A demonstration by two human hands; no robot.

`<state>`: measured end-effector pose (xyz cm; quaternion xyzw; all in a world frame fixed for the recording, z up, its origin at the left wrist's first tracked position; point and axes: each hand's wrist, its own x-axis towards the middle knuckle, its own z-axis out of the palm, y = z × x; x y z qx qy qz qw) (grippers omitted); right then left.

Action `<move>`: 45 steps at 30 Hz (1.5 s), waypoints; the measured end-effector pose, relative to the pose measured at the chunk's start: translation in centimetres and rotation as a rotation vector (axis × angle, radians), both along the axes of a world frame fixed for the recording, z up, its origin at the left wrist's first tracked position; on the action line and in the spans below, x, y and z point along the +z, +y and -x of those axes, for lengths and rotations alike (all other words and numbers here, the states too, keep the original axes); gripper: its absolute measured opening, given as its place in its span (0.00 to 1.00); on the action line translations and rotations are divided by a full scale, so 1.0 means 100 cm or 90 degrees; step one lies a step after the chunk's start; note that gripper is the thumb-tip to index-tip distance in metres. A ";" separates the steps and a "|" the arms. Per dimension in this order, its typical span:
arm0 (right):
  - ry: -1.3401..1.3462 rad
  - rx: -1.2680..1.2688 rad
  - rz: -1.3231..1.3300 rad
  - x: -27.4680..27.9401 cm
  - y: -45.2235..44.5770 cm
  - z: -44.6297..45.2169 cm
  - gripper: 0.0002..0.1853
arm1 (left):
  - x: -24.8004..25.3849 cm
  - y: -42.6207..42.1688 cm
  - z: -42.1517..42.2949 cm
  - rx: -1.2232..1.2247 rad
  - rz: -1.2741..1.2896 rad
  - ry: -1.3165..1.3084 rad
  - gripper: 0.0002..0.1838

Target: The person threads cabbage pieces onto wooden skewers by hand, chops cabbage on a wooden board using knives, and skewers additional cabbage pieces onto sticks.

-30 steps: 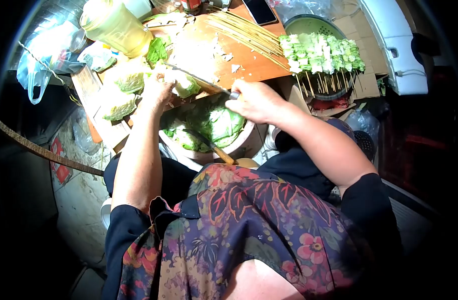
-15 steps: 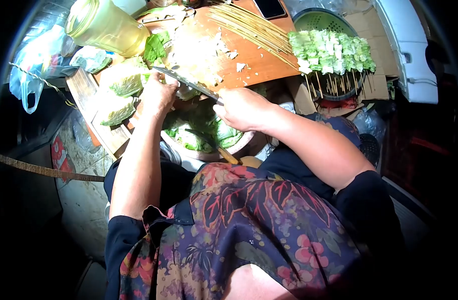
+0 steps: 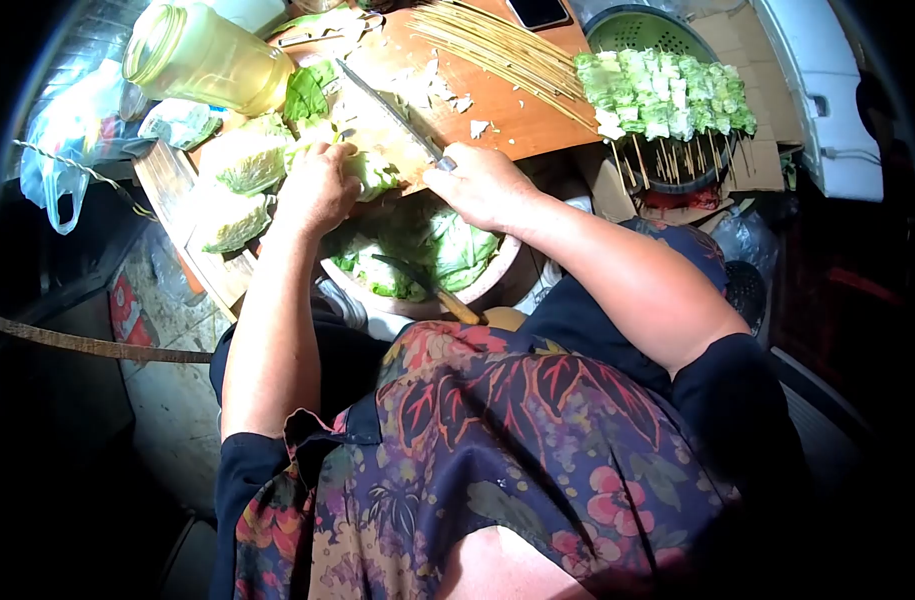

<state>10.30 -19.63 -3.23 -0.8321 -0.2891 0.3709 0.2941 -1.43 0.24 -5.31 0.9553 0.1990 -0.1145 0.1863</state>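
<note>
My right hand (image 3: 482,186) is closed round the handle of a knife (image 3: 389,116), its long blade pointing up and left over the wooden board (image 3: 537,130). At the board's near edge, my left hand (image 3: 320,190) presses its fingers onto pale green lettuce leaves (image 3: 377,178). Part of those leaves is hidden beneath the fingers. Two crinkled green pieces (image 3: 249,168) lie left of that hand. Below both hands, a round bowl (image 3: 504,262) holds more leaves and a second blade with a wooden handle (image 3: 457,307).
Bamboo skewers (image 3: 497,55) and a phone (image 3: 539,12) lie at the board's far side. Skewered greens (image 3: 667,95) rest over a green colander (image 3: 667,32) at right. A jar of yellowish liquid (image 3: 212,60) stands at back left, near a plastic bag (image 3: 72,140).
The knife has swung away from my left hand, its tip now farther up the board. My right hand has shifted slightly, and more of the leaves beside my left hand shows.
</note>
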 end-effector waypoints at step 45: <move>0.117 0.050 -0.001 0.017 -0.013 0.061 0.18 | -0.002 -0.038 0.000 0.692 0.613 -0.095 0.16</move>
